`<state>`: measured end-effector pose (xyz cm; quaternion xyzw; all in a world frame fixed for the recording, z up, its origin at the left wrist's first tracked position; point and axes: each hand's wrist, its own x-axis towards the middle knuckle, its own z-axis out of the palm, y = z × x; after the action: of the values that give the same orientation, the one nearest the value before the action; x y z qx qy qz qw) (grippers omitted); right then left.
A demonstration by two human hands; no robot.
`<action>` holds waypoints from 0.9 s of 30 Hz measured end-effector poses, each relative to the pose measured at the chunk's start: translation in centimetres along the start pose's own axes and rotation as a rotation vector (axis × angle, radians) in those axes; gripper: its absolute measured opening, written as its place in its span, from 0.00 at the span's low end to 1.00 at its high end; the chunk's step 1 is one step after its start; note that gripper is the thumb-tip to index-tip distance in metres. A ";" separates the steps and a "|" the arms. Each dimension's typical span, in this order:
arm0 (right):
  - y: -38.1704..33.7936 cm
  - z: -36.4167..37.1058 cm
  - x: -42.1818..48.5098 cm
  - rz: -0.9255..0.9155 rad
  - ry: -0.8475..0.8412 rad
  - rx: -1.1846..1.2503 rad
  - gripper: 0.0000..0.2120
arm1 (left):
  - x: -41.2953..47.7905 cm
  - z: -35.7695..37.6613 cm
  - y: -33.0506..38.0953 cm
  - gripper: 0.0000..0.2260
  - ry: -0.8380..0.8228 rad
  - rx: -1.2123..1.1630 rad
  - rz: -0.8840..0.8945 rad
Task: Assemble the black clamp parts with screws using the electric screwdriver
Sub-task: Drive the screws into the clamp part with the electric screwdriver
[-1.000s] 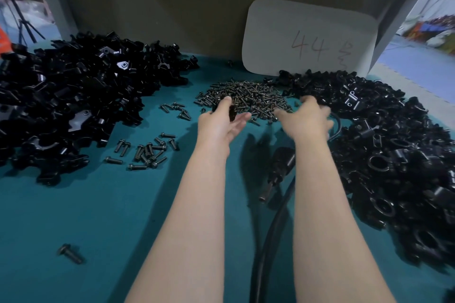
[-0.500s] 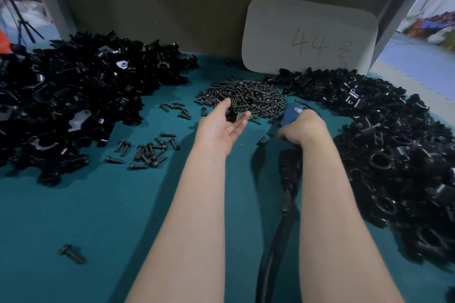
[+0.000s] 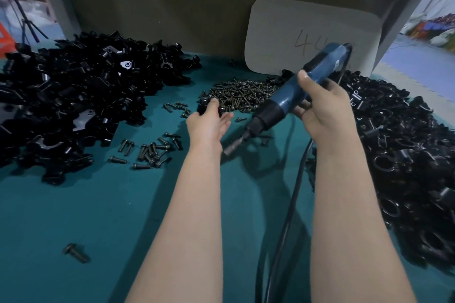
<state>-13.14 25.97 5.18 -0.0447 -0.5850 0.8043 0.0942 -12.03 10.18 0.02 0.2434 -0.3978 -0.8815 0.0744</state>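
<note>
The electric screwdriver (image 3: 293, 96) is being held up off the teal mat (image 3: 73, 204). The right hand (image 3: 325, 110) is wrapping its blue body w/ thumb on top. The bit (image 3: 234, 146) is pointing down toward the left wrist, touching nothing, and the cable (image 3: 285, 229) is trailing back beside the right forearm.

The left hand (image 3: 209, 125) is reaching fwd, fingers nearly straight, palm turned toward the tool. A small black clamp part (image 3: 205, 106) is sitting right at its thumb tip, but I can't tell whether it's pinching it or only touching it.

Just beyond those fingertips the screw heap (image 3: 246, 93) is lying. Loose screws (image 3: 150, 150) are scattered on the left hand's outer side, w/ a big pile of clamp parts (image 3: 73, 96) past them. A second pile (image 3: 406, 155) is spreading outside the right hand.

Step in hand, prob.: the tool's up and a part + screw are being gathered, w/ nothing being driven yet. The next move is calling for the left hand to get a firm hold on a part w/ a screw seated in its hole. Then the bit needs to come down square into the screw head before triggering.
</note>
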 end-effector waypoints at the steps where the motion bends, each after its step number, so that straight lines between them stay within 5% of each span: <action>1: -0.1 -0.1 0.0 0.028 0.007 0.077 0.15 | 0.1 -0.3 0.3 0.17 0.027 0.010 0.030; 5: 0.1 -0.7 0.0 0.136 0.181 0.360 0.13 | 0.5 -1.0 0.6 0.07 0.115 0.182 0.153; 10: 0.1 -0.7 0.3 0.148 0.373 0.684 0.08 | 0.4 -0.5 -0.4 0.09 0.154 0.661 0.332; 16: 0.8 -0.2 0.5 0.145 0.299 0.628 0.10 | 0.1 -0.4 -1.0 0.13 0.208 1.079 0.431; 27: 0.8 0.2 0.5 0.028 0.337 0.689 0.12 | 0.4 -0.2 -0.9 0.13 0.169 1.259 0.479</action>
<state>-13.71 25.67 4.45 -0.1501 -0.2559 0.9364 0.1875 -12.20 10.54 -0.90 0.2136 -0.8709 -0.4191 0.1426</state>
